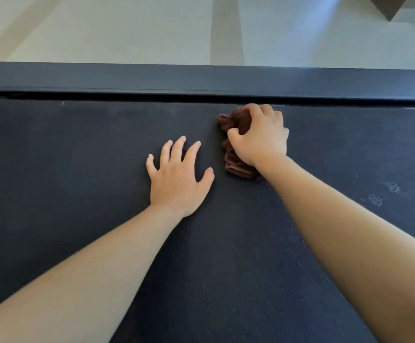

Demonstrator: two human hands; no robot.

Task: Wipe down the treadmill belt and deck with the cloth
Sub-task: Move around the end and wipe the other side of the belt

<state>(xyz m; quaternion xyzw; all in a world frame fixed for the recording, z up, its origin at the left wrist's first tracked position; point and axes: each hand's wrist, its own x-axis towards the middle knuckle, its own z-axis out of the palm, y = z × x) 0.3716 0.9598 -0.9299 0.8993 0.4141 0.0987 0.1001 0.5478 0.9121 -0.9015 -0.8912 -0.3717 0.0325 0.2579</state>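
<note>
The black treadmill belt [77,169] fills most of the view. Along its far edge runs the dark deck side rail [152,78]. My right hand [260,137] grips a bunched dark brown cloth [236,167] and holds it down on the belt close to the far rail. Part of the cloth shows beyond my fingers and below my palm. My left hand [176,177] lies flat on the belt with fingers spread, just left of the cloth and not touching it.
Pale floor [127,28] lies beyond the rail. A brown furniture corner [387,8] shows at the top right. Two small pale smudges [384,194] mark the belt to the right of my right forearm.
</note>
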